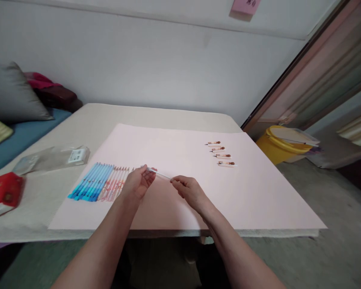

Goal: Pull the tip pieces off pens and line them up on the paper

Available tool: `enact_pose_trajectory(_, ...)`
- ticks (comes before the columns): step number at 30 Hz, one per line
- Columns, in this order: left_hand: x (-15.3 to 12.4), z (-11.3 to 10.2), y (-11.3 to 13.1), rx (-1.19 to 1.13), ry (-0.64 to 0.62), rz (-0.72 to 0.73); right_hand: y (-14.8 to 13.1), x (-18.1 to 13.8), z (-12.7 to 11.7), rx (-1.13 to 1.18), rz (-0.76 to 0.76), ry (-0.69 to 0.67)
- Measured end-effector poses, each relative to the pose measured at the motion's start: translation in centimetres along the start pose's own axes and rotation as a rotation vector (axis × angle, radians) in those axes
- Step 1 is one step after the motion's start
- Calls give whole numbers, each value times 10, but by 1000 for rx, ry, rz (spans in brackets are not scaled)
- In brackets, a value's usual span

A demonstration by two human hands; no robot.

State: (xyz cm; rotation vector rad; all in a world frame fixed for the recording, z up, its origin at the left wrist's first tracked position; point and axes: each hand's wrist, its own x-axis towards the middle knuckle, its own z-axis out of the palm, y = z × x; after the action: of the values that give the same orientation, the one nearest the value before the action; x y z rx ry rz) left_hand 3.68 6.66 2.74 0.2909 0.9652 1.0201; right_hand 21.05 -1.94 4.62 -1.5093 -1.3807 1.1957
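A slim white pen-like stick (161, 174) is held between my two hands above the pink sheet. My left hand (138, 180) is closed on its left end, and the fingertips of my right hand (189, 189) pinch its right end. Beside and partly behind my left hand lies a row of pens, with blue pens (92, 181) on the left and pink-and-white pens (114, 182) next to them. My left hand and forearm hide part of that row. To the right, several short brown-ended pen pieces (224, 155) are laid out in a slanting column, with thin white sticks beside them.
The pink sheet (252, 200) covers much of the cream-topped table (156, 114). At the left lie a clear plastic bag (52, 158) and a red packet (6, 192). A yellow bucket (270, 146) stands on the floor at the right. Cushions (15, 94) sit beyond the table's left side.
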Motion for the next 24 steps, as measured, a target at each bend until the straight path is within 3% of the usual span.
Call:
enact_pose_trajectory(6,0,2,-2,-39,7,0,-4,0,-4,239,60,129)
enact_pose_trajectory(10,-4,7,-12,-17,-31,-6,-4,2,-1,441,96,120)
enact_pose_trajectory(16,-11,12,-23,17,-90,7,-2,4,7,462,112,149)
enact_pose_trajectory(24,-4,7,-5,-38,27,29,-4,3,-4,556,130,133)
